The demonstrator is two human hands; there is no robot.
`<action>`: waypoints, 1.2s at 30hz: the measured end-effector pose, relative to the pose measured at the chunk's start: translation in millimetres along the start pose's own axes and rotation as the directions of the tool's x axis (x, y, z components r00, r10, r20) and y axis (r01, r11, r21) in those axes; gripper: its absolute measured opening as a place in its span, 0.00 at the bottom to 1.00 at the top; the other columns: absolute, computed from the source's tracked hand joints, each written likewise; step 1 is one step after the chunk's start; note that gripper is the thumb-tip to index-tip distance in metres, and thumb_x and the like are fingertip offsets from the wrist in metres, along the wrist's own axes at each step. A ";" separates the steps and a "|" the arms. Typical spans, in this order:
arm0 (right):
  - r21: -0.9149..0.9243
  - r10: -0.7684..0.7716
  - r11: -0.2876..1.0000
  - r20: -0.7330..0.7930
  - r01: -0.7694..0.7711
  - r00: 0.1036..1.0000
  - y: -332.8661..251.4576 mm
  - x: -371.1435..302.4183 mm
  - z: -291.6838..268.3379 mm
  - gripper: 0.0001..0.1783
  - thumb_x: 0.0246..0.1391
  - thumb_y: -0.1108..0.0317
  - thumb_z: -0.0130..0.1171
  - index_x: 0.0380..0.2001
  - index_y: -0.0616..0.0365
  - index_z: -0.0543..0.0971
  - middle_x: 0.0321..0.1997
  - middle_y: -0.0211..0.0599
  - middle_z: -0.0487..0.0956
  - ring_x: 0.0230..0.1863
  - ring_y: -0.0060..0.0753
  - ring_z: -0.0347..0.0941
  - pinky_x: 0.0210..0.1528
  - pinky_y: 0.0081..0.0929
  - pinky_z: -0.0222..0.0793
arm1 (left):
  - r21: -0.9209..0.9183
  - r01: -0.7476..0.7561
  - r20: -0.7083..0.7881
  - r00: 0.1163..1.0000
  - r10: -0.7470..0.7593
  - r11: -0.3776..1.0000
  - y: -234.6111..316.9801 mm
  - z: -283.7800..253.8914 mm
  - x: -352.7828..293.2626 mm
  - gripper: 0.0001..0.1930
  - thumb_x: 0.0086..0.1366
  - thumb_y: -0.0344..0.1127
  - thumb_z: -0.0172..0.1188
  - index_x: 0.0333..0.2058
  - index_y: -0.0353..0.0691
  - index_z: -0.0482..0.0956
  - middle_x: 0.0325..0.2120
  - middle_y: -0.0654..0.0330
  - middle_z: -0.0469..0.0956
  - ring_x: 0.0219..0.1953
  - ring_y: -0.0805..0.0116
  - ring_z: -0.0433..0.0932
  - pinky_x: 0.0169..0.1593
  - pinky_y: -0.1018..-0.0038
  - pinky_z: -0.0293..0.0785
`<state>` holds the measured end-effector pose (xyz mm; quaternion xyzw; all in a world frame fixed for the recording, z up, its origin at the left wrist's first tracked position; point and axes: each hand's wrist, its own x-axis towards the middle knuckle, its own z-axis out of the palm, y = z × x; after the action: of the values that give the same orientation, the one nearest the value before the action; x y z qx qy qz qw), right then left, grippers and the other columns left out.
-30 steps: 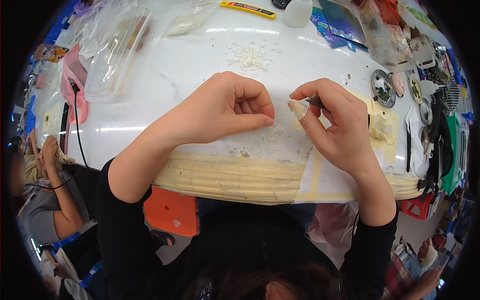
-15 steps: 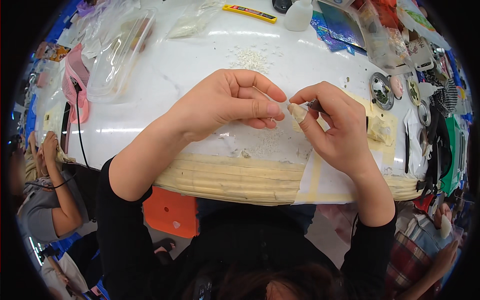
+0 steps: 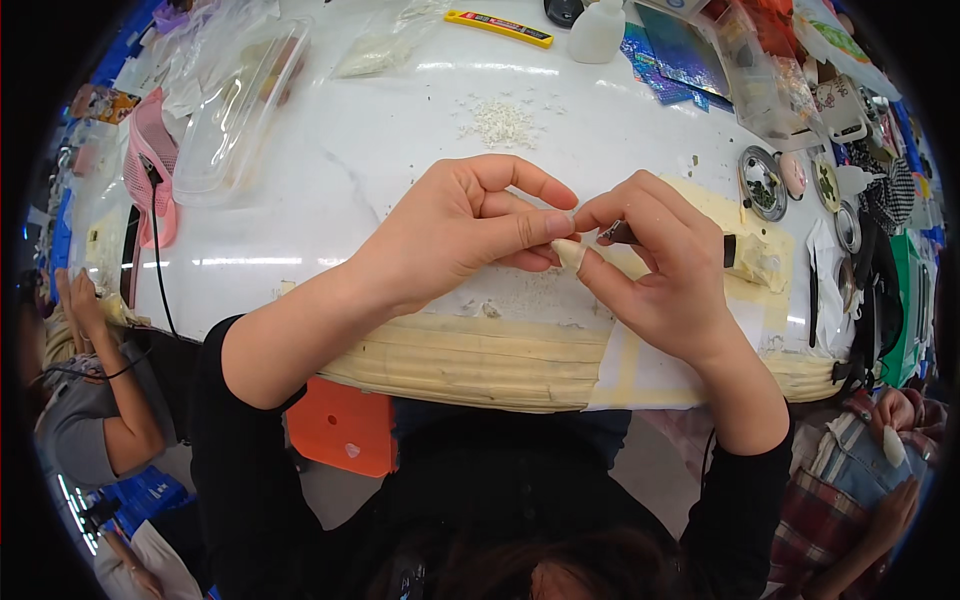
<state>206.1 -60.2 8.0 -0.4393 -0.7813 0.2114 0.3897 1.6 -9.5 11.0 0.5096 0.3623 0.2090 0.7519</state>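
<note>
My left hand (image 3: 475, 220) is closed in a pinch, its thumb pressed to the fingers. Whatever lies between those fingertips is too small to make out. Against them my right hand (image 3: 665, 260) curls round a slim grey metal tool (image 3: 618, 233), whose dark end pokes out beyond the palm. Its exact kind is mostly hidden by the fingers. Pale tape (image 3: 569, 254) wraps the tip of my right thumb. Both hands hover over the white table near its front edge, and their fingertips touch or nearly touch. Beyond them lies a pile of small whitish bits (image 3: 502, 123).
A yellow cutter knife (image 3: 498, 28) and a white squeeze bottle (image 3: 597, 32) lie and stand at the back. On the left is a clear plastic box (image 3: 215, 150); on the right, round metal tins (image 3: 764, 183). Yellowish padding (image 3: 450, 362) lines the front edge. Other people sit at both sides.
My hands have come together: the right moved slightly left, its taped thumb now at the left fingertips. The left hand shifted a little down and right.
</note>
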 end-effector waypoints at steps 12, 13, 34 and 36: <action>-0.021 0.018 1.000 -0.044 -0.019 0.999 0.2 3.6 -4.8 0.11 0.43 0.81 0.62 0.33 0.60 0.79 0.30 0.33 0.76 0.29 0.30 0.79 0.30 0.22 0.75 | 0.036 -0.059 0.014 0.998 0.059 0.998 -2.9 -1.7 -0.8 0.14 0.67 0.32 0.61 0.48 0.32 0.77 0.32 0.59 0.83 0.37 0.74 0.83 0.44 0.78 0.81; -0.047 -0.004 0.999 -0.063 0.001 0.998 1.3 3.8 -5.0 0.11 0.42 0.82 0.62 0.33 0.60 0.79 0.30 0.33 0.76 0.28 0.30 0.79 0.29 0.22 0.75 | 0.077 -0.073 0.031 0.997 0.070 0.994 -2.6 -1.5 -1.7 0.13 0.67 0.32 0.61 0.47 0.32 0.77 0.32 0.60 0.83 0.37 0.74 0.83 0.43 0.78 0.81; -0.289 -0.308 0.919 -0.098 0.269 0.946 1.0 4.4 -7.7 0.17 0.34 0.84 0.65 0.33 0.60 0.82 0.27 0.34 0.76 0.24 0.29 0.74 0.22 0.23 0.68 | -0.033 -0.074 0.041 0.996 0.075 0.997 3.4 -2.0 -3.3 0.09 0.66 0.32 0.62 0.42 0.34 0.82 0.35 0.56 0.84 0.40 0.69 0.83 0.38 0.77 0.81; -0.282 -0.322 0.916 -0.097 0.284 0.942 0.8 4.5 -7.5 0.19 0.33 0.84 0.64 0.34 0.60 0.82 0.27 0.34 0.76 0.23 0.29 0.74 0.22 0.23 0.68 | -0.056 -0.089 0.044 0.995 0.091 0.994 0.6 -3.9 -2.4 0.09 0.66 0.32 0.63 0.41 0.35 0.82 0.35 0.56 0.84 0.40 0.69 0.83 0.38 0.77 0.81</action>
<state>211.1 -56.0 13.9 -0.3745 -0.8316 0.0109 0.4099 -2.8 -8.4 11.5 0.5096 0.3158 0.2405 0.7634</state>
